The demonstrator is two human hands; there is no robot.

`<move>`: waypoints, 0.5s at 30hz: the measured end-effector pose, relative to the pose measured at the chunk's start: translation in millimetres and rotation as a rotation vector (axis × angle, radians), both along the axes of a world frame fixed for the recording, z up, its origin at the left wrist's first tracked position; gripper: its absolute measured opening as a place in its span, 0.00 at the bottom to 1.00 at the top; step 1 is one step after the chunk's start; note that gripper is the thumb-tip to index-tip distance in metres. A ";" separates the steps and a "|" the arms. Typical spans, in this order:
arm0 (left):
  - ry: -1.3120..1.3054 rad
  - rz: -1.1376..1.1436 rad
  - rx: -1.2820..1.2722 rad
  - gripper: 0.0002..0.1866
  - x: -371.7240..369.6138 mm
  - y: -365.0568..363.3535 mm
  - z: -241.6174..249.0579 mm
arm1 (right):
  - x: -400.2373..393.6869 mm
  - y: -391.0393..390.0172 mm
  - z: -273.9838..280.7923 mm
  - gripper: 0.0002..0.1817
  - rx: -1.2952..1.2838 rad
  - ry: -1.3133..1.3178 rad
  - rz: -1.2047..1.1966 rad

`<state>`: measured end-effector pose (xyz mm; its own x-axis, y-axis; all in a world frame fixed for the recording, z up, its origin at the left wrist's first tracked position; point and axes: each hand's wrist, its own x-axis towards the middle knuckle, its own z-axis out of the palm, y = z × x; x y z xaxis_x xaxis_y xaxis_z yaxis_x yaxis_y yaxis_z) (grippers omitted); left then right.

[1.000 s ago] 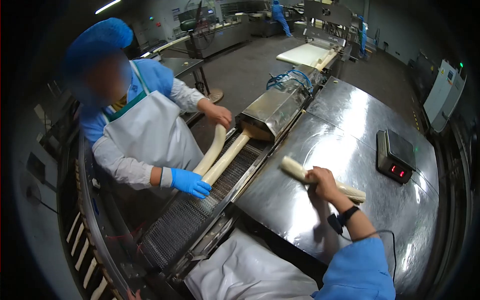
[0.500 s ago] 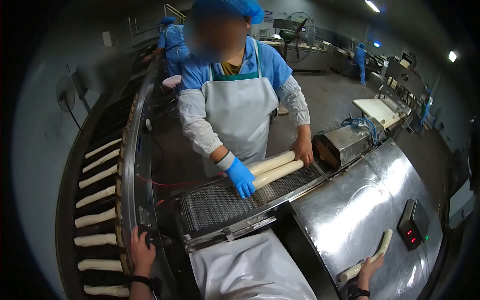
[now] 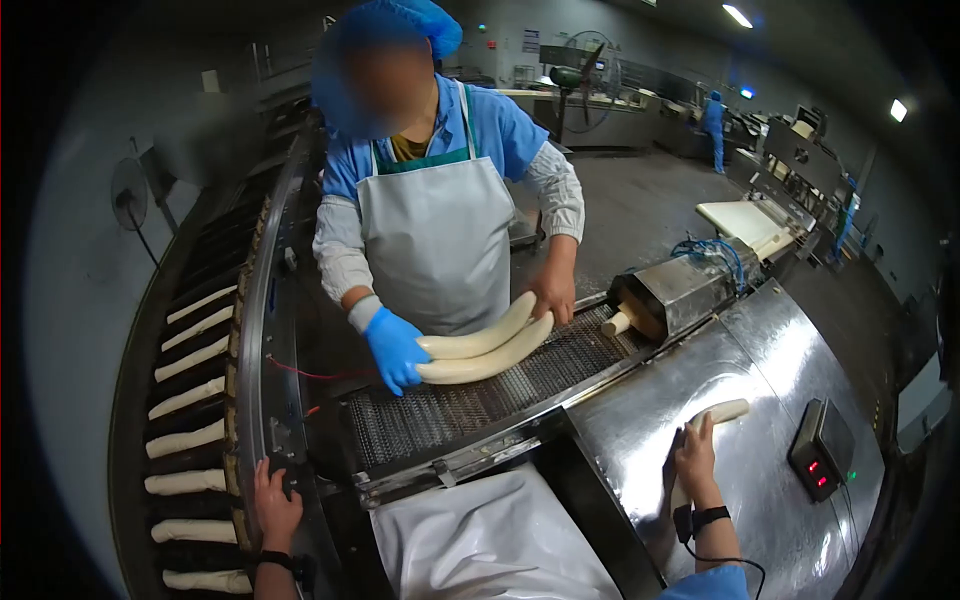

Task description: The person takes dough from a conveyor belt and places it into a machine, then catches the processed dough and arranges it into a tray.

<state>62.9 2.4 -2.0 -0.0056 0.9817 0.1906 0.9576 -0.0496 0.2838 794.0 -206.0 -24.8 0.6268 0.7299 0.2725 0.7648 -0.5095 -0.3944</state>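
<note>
My right hand (image 3: 697, 468) is closed around a pale dough roll (image 3: 728, 411) on the steel table (image 3: 640, 430). The roll's far end sticks out beyond my fingers, and its middle is hidden by the hand. At lower left, my left hand (image 3: 277, 508) rests on the metal edge of the conveyor with its fingers apart, holding nothing. Across from me, a co-worker holds two long dough rolls (image 3: 480, 362) above the mesh belt (image 3: 400, 430), one hand in a blue glove (image 3: 395, 350) and the other bare (image 3: 556, 288).
Several dough strips (image 3: 187, 483) lie in the dark slots of the left conveyor. Another dough piece (image 3: 617, 324) pokes out of the metal housing (image 3: 690, 285). A digital scale (image 3: 823, 450) stands at right. White sheeting (image 3: 490, 540) hangs in front of me.
My right hand and its dough roll have shifted left and away from me. The co-worker has moved left with the two rolls, which now bend. A dough end now shows at the housing.
</note>
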 end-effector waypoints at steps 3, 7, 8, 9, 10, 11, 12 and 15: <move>0.003 -0.007 0.021 0.23 0.6 -1.5 2.7 | -21.0 10.6 4.8 0.28 0.046 -0.142 0.239; 0.005 -0.012 0.024 0.23 2.1 -0.9 6.2 | -54.3 15.0 40.8 0.25 -0.009 -0.396 0.350; 0.002 0.002 0.025 0.23 0.5 -0.6 4.3 | -50.8 14.4 34.2 0.25 -0.006 -0.400 0.363; 0.005 -0.012 0.038 0.23 -1.3 0.0 1.9 | -45.0 11.7 28.0 0.26 0.004 -0.352 0.318; 0.008 -0.027 0.051 0.23 -2.2 0.1 1.8 | -40.1 10.7 25.0 0.26 0.012 -0.303 0.273; 0.004 -0.013 0.052 0.23 -2.5 0.2 1.9 | -34.5 8.6 23.2 0.27 0.070 -0.245 0.223; -0.003 -0.011 0.045 0.23 -0.3 -0.1 4.0 | -24.2 8.8 16.1 0.27 0.139 -0.201 0.166; -0.008 -0.011 0.051 0.22 -1.8 1.8 2.5 | 23.2 2.6 -0.8 0.22 0.173 0.064 -0.080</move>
<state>61.0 4.2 0.5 0.0034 0.9708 0.2399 0.9546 -0.0747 0.2885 817.3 -203.4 -25.6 0.7012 0.6226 0.3474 0.6951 -0.4886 -0.5274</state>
